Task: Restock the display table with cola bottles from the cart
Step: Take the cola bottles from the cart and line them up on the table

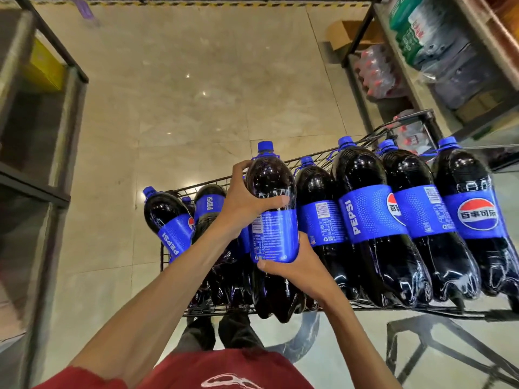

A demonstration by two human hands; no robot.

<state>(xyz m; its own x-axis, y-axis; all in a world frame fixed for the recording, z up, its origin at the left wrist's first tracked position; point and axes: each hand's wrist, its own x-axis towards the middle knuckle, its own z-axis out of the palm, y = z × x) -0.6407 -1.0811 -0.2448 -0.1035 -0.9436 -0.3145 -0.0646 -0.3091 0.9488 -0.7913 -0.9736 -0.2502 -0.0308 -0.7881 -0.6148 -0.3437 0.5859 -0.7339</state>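
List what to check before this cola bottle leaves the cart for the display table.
1. Grip of left hand round held bottle at its shoulder: ok.
2. Grip of right hand at the label's lower edge: ok.
3. Blue cap on: ok.
4. Bottle's base lifted free of cart: cannot tell.
5. Free spot on display table: cannot tell, not identifiable in view.
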